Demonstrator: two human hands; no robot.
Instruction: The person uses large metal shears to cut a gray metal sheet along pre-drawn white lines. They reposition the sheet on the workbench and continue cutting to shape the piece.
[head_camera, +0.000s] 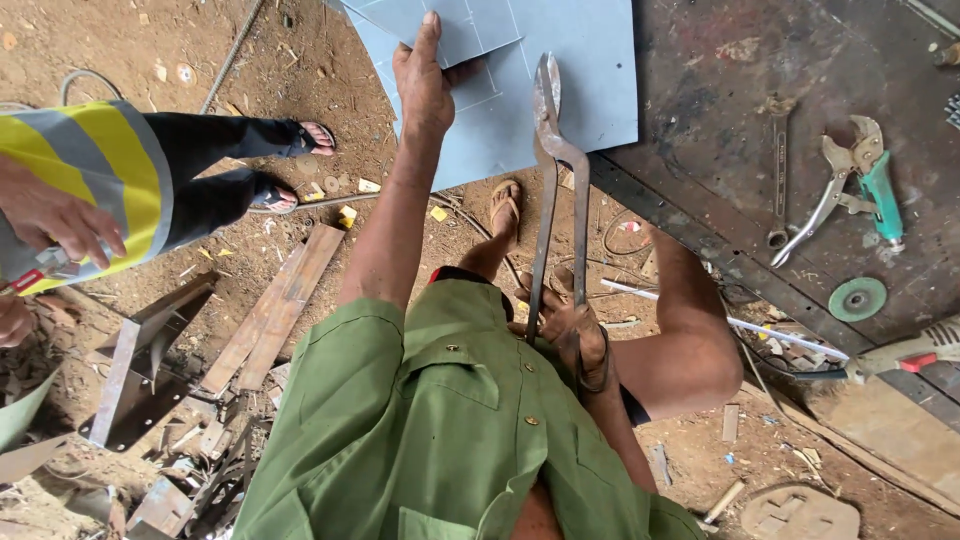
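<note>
L hand (425, 85) gripping the near edge of a grey-blue metal sheet (560, 90); thumb on top, fingers curled under, arm fully extended. Sheet has scribed lines on its face and lies partly over the dark workbench (720, 150), overhanging the dirt floor twd the person.

R hand (565, 325) closed round both handles of long tin snips (555, 190), held close to the chest of the green shirt. Handles run up and away from that grip; blades sit at the sheet's surface just R of the L hand. Blades appear near-closed; cannot tell whether they bite the sheet edge or lie over it.

Beyond the R grip, on the bench: locking pliers (830, 195) w/ a teal-handled tool (880, 190) beside them, a spanner (780, 180) just L of those, a green grinding disc (857, 298) nearer the bench edge. Part of a power tool (900, 355) at bench's near end.

L of the L grip, well apart: second person in hi-vis vest (90, 180), sandalled feet on the dirt, own hand (60, 220) holding a small item, not identifiable. Steel offcuts (150, 370) and timber strips (270, 305) on ground below.
</note>
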